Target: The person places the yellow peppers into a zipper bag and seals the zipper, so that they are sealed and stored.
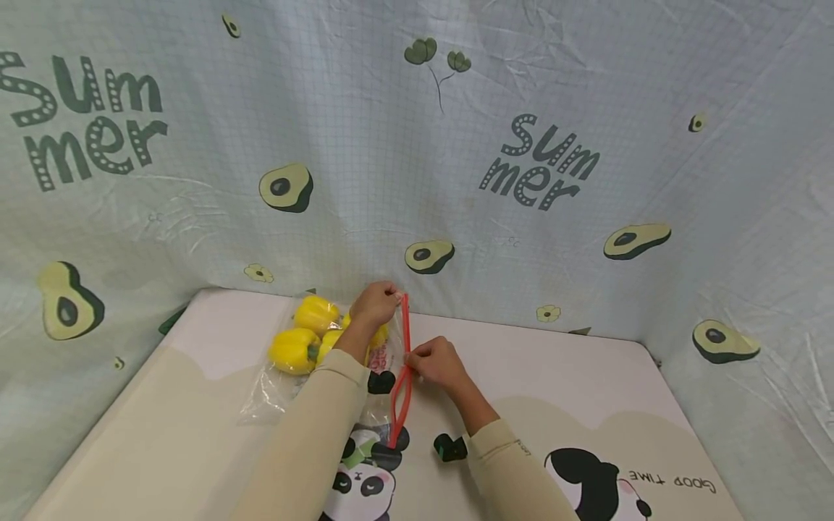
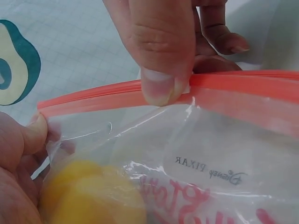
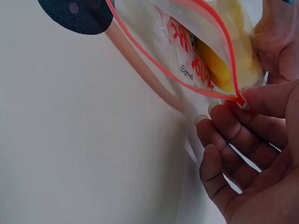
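Observation:
A clear zip bag [image 1: 267, 394] with a red zip strip lies on the table, with several yellow bell peppers [image 1: 293, 351] inside. At the far end of the strip, my left hand [image 1: 376, 304] pinches the bag's corner; its thumb and fingers show at the left edge of the left wrist view. My right hand [image 1: 438, 362] pinches the small slider [image 3: 243, 103] on the red zip strip [image 2: 93, 95] between thumb and forefinger. Beyond it toward the far corner, the strip's edges lie together. On the near side they part into a loop, and printed red lettering [image 3: 201, 70] shows through.
The pale table [image 1: 521, 369] has printed pandas [image 1: 361, 488] and a printed black-and-white figure [image 1: 580, 477]. A curtain [image 1: 365, 145] with avocado prints hangs right behind its far edge. A small black device [image 1: 449, 447] sits by my right sleeve.

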The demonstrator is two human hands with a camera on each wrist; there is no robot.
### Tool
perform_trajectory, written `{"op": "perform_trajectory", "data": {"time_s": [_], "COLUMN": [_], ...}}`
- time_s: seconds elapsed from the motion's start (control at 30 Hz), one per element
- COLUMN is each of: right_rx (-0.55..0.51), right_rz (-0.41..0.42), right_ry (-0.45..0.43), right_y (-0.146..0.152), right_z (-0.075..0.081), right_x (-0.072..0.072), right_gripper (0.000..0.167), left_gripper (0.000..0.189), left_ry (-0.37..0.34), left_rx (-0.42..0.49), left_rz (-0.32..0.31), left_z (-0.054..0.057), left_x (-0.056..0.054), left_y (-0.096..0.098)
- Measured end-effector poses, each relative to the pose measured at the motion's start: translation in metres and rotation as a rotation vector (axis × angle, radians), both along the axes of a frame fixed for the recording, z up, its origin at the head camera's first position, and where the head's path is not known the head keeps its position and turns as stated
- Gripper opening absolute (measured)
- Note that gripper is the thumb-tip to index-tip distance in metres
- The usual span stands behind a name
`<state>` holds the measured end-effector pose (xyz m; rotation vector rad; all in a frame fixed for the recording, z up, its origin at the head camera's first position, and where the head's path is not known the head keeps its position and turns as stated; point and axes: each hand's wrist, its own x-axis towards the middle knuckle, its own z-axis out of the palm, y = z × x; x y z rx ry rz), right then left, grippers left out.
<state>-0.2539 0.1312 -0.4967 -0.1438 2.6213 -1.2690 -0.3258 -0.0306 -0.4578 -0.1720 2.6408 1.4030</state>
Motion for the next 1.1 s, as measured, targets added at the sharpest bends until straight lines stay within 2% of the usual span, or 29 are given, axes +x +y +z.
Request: {"op": "perform_trajectory", "data": {"time_s": [0.37,0.7,1.0,1.1], "right_rx": [0.030,0.029,0.039,0.040], "right_rz": [0.023,0.028,0.023,0.022], "right_ry": [-0.018,-0.021,-0.041,-0.044], "right_y": [0.0016,0.0050,0.0078,0.0088], "right_z": [0.0010,0.0029,0.0054,0.0069], "right_x": [0.0004,0.0010,0.0014,0.0021], "right_gripper": [0.024,0.023,0.024,0.025], "left_gripper": [0.026,0.026,0.025,0.026], "left_ry": [0.009,-0.045,-0.027,-0.040], "left_rx": [-0.045,0.003,0.056,0.080], "left_rz": [0.009,0.049,0.083,0.098], "left_z": [-0.0006,-0.0012,0.0014,0.0029], "left_x": [-0.0043,-0.0075,-0.0034,-0.0022], "left_y": [-0.0008,0.0008,0.0019,0.0029]}}
